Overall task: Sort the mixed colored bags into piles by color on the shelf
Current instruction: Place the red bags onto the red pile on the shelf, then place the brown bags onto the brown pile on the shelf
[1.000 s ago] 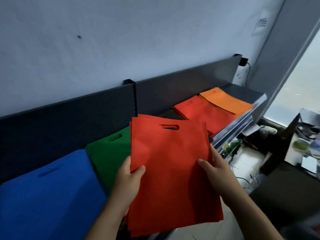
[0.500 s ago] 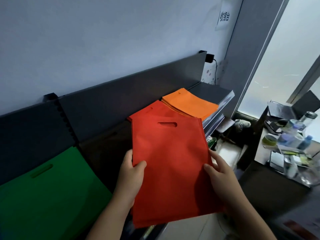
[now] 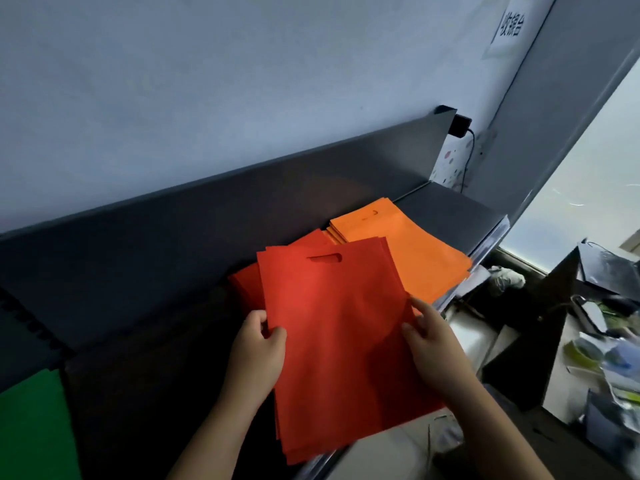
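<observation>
Head view: stack of flat red non-woven bags (image 3: 332,344) with cut-out handles held above dark grey metal shelf (image 3: 446,209), near its front edge. Left hand (image 3: 258,351) pinching stack's left edge, thumb on top; right hand (image 3: 433,344) gripping right edge. Behind: red pile (image 3: 247,285), beside it orange pile (image 3: 408,251); green bag (image 3: 31,424) towards left end.

Red bags (image 3: 332,341): flat stack, cut-out handle at far edge, held above the shelf (image 3: 446,213) front. Red pile (image 3: 246,282): partly hidden beneath. Orange pile (image 3: 408,247): flat, far right. Green bag (image 3: 31,424): flat, near left.
</observation>
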A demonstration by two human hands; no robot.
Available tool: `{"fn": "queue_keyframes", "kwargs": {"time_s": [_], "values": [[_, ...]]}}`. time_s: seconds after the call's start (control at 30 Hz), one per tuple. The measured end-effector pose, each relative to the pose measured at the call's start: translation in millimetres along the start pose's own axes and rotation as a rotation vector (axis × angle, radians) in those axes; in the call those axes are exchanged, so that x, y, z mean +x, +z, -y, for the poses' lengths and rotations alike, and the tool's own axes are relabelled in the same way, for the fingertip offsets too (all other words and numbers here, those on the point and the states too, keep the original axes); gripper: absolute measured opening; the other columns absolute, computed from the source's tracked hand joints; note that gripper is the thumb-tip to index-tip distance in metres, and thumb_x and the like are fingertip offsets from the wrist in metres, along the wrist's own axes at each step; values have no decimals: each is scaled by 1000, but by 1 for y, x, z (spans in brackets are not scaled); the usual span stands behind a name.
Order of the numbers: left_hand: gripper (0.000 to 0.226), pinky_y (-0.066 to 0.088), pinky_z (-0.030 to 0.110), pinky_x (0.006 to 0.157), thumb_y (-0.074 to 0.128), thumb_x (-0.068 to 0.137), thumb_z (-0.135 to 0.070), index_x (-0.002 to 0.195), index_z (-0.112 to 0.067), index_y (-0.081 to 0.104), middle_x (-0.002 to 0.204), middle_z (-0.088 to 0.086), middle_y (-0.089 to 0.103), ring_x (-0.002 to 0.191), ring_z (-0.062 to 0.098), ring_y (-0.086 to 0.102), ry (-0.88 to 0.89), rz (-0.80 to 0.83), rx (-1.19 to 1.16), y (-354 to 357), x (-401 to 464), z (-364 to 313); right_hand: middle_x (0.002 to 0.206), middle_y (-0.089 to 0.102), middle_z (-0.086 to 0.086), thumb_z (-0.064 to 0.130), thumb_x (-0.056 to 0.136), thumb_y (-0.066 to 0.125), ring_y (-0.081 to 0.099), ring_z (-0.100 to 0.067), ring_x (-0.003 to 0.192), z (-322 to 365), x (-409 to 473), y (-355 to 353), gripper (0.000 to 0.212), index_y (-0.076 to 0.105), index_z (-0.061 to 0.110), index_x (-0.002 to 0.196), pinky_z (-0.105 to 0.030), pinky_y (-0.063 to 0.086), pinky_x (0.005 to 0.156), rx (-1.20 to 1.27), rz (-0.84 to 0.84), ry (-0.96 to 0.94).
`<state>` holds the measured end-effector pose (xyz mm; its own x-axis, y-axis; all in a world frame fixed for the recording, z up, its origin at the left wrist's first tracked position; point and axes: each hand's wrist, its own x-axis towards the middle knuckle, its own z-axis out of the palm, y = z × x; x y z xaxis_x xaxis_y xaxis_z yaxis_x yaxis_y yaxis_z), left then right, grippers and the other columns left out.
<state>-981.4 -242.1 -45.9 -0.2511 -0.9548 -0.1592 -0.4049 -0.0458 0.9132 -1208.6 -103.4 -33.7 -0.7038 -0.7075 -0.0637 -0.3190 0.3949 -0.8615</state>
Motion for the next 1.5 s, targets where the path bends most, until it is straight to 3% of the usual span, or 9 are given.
{"fn": "queue_keyframes", "kwargs": {"time_s": [0.1, 0.33, 0.5, 0.63, 0.8, 0.9, 1.13, 1.3, 1.5], "values": [[22, 48, 30, 76, 58, 98, -36, 111, -20, 63, 101, -8, 68, 93, 13, 65, 23, -8, 211, 8, 26, 0, 114, 68, 10, 10, 106, 59, 70, -9, 96, 3, 52, 7, 46, 50, 32, 146, -25, 51, 77, -75, 52, -34], [17, 53, 35, 62, 59, 93, -35, 86, -20, 63, 72, -4, 68, 66, 16, 66, -109, -90, 426, 19, 60, 2, 133, 69, -11, 15, 103, 60, 67, -28, 120, -8, 146, 33, 45, 51, 29, 145, -46, 53, 101, -229, 238, -113], [23, 52, 30, 64, 59, 93, -38, 95, -19, 71, 85, -3, 73, 76, 17, 70, -216, -158, 513, 41, 59, -4, 126, 69, -21, 5, 96, 64, 65, -39, 116, -20, 184, 30, 45, 60, 9, 141, -38, 48, 91, -331, 305, -189], [37, 57, 32, 80, 58, 94, -40, 123, -22, 69, 104, -2, 75, 97, 23, 72, -306, -328, 532, 53, 52, -14, 118, 66, -28, 6, 87, 67, 56, -43, 120, -16, 198, 32, 40, 71, -1, 126, -47, 48, 105, -339, 183, -322], [46, 52, 31, 77, 58, 96, -36, 140, -21, 55, 99, -12, 65, 89, 12, 65, -326, -533, 412, 53, 29, -27, 116, 62, -8, 1, 90, 69, 63, -27, 110, 13, 196, 56, 32, 71, 9, 121, -35, 45, 107, -151, 396, -535], [46, 56, 36, 84, 59, 97, -34, 141, -24, 52, 103, -12, 65, 90, 11, 66, -349, -617, 372, 40, -2, -29, 110, 62, -1, 3, 93, 67, 63, -18, 101, 32, 176, 78, 27, 73, 14, 117, -31, 47, 101, -67, 520, -561], [44, 52, 32, 72, 59, 99, -30, 142, -25, 50, 98, -14, 64, 78, 6, 64, -483, -891, 312, -29, -115, 2, 107, 60, -1, 1, 91, 69, 65, -11, 91, 69, 74, 142, 30, 69, 26, 107, -32, 52, 100, 14, 821, -691], [43, 59, 38, 68, 57, 101, -29, 143, -24, 47, 101, -14, 61, 72, 16, 70, -517, -1078, 181, -77, -193, 32, 115, 57, -3, 4, 94, 69, 63, 4, 83, 96, -13, 178, 20, 70, 21, 104, 3, 40, 81, 26, 995, -793], [45, 59, 51, 72, 53, 103, -33, 147, -27, 42, 98, -9, 64, 76, 27, 72, -576, -1123, 63, -132, -287, 66, 114, 53, 7, 12, 101, 64, 61, 4, 79, 117, -130, 204, 12, 68, 22, 105, -4, 46, 66, 60, 1159, -774]]}}
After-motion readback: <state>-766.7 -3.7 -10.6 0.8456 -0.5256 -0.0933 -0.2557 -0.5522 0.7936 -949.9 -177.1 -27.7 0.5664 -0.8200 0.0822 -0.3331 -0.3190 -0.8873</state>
